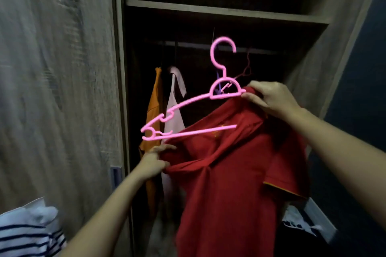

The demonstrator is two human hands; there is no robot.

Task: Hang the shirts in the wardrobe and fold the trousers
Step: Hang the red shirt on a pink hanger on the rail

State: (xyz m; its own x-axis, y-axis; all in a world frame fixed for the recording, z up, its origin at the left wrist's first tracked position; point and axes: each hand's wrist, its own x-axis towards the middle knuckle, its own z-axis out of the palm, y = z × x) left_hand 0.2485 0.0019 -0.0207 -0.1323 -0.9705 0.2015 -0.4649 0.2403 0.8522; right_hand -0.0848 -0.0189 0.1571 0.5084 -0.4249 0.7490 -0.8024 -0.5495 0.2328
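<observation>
Head view shows a red shirt (pixel 229 173) held up with a pink hanger (pixel 224 95) in front of an open wardrobe (pixel 121 69). The hanger is tilted. Its long bar slopes from high on the right to low on the left, and its hook points up. The right end of the hanger is tucked inside the shirt. The left end is bare and sticks out past the cloth. The right hand (pixel 271 100) is at the right end of the hanger, and its fingers and thumb pinch the shirt there; I cannot tell if they pinch the hanger too. The left hand (pixel 154 162) is just below the bare left end of the hanger, and its curled fingers grip a bunch of red cloth. This hand is the nearer one to the bare end, so I think it should pull the cloth up and over that end next. The rail (pixel 188 45) runs behind the hanger's hook, at about the same height, so the hook is not on it yet. An orange shirt (pixel 154 98) and a pale pink shirt (pixel 174 115) hang behind the hanger's left end. A striped cloth (pixel 27 233) lies far below and left of the hanger. A small yellow mark sits on the red shirt under the hanger, but it is too blurry to read. I see no other words or labels.
</observation>
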